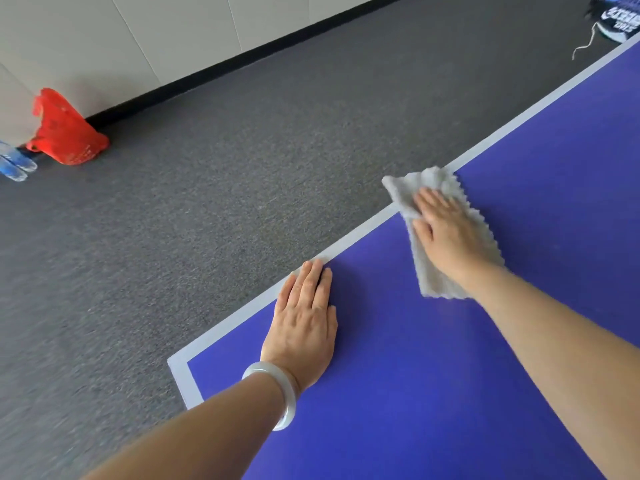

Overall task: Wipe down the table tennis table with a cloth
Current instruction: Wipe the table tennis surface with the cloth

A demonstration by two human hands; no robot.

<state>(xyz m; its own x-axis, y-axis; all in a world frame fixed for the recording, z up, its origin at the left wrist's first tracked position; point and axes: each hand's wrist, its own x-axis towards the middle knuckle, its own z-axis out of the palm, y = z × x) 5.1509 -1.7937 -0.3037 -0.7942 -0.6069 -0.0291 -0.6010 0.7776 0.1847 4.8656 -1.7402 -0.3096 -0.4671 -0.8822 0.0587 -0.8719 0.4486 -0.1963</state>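
The blue table tennis table point(450, 375) with a white border line fills the lower right of the view. A pale grey cloth point(429, 275) lies flat on it at the left sideline. My right hand point(446, 230) presses flat on the cloth with straight fingers pointing toward the table's edge. My left hand point(304, 317) rests flat on the bare blue surface nearer the corner, fingertips reaching the white line. A pale bangle sits on my left wrist.
Grey carpet lies left of the table. A red mesh bag point(64, 133) and plastic water bottles point(14, 162) sit by the wall at far left. The net's end and a white cord point(620, 19) show at the top right.
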